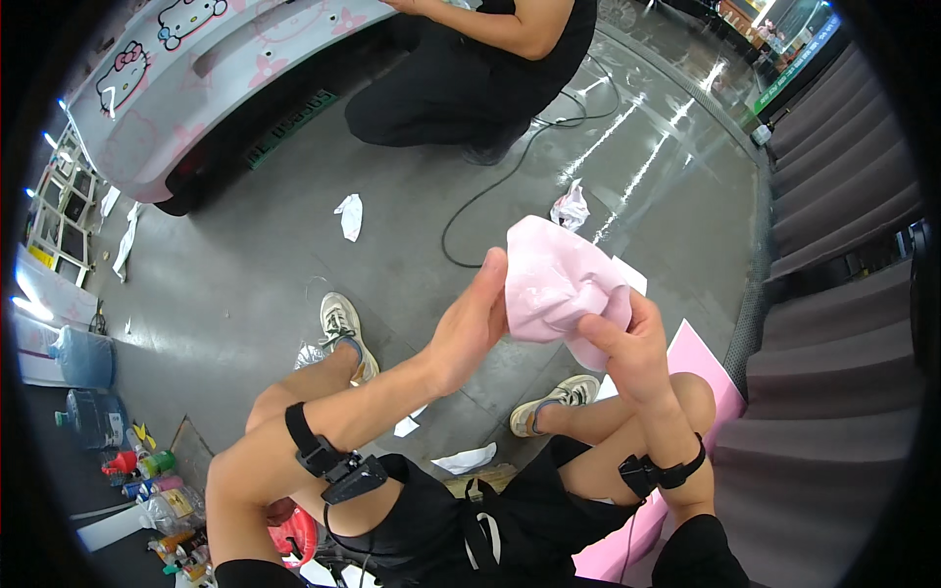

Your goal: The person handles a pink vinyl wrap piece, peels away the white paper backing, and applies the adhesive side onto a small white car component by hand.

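Observation:
In front of me a crumpled piece of glossy pink film [562, 283], probably vinyl, is held up between both hands. My left hand [470, 323] holds its left edge, thumb upright against it and the other fingers hidden behind. At the lower right, my right hand [632, 349] pinches a gathered fold between thumb and fingers. Part of the film hangs below that pinch. A larger pink sheet [702, 360] lies beside and under my right leg, partly hidden by the knee.
A car bumper [220, 88] with cartoon cat graphics curves across the upper left. Beside it crouches another person [456, 88]. A black cable [500, 184] and crumpled paper [571, 206] lie on the floor. Water jugs [92, 419] and several bottles [173, 507] stand left; a grey curtain [816, 441] hangs right.

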`<state>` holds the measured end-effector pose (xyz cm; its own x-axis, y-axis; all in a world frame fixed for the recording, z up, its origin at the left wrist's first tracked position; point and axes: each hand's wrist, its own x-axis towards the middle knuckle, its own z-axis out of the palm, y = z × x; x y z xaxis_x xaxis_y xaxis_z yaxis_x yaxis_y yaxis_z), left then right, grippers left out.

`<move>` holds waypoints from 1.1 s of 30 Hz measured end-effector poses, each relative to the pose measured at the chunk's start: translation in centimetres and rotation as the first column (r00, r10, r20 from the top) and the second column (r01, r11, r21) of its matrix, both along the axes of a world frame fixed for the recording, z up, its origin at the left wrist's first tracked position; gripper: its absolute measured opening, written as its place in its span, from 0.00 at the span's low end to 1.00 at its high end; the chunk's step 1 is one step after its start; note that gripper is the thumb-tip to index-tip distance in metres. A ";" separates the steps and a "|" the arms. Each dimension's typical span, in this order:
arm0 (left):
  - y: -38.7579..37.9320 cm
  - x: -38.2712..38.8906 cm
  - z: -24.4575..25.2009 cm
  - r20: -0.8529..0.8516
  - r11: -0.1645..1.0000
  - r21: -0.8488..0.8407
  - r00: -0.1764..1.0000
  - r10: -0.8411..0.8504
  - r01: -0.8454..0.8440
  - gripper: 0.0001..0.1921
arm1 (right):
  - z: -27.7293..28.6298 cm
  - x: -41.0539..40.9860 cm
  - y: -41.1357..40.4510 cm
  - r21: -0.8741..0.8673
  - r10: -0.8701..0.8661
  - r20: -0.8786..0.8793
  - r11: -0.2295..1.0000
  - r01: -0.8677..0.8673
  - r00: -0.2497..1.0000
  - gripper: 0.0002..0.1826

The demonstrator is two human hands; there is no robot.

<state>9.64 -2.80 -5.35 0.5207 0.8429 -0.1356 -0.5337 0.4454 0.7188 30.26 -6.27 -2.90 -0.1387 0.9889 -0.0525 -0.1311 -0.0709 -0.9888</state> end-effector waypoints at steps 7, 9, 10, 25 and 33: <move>1.2 0.3 1.6 -0.187 0.851 0.361 0.864 0.467 -0.382 0.11 | 0.7 -3.1 -0.3 0.079 -0.060 -0.016 0.995 0.061 0.998 0.23; 1.6 1.0 2.1 -0.164 0.733 0.496 0.779 0.605 -0.465 0.11 | 0.9 -3.6 -0.4 0.077 -0.082 -0.011 0.994 0.083 0.997 0.23; 1.9 1.2 2.2 -0.192 0.682 0.576 0.735 0.650 -0.452 0.10 | 1.0 -3.6 -0.4 0.077 -0.097 -0.008 0.992 0.097 0.995 0.24; 2.9 0.7 5.6 -0.196 0.521 0.809 0.712 0.675 -0.271 0.09 | 1.3 -2.1 -1.2 0.264 -0.242 -0.041 0.933 0.244 0.969 0.22; 3.0 0.5 4.6 -0.119 0.376 0.879 0.630 0.768 -0.292 0.06 | 1.7 -2.9 -1.1 0.268 -0.234 0.039 0.939 0.216 0.971 0.19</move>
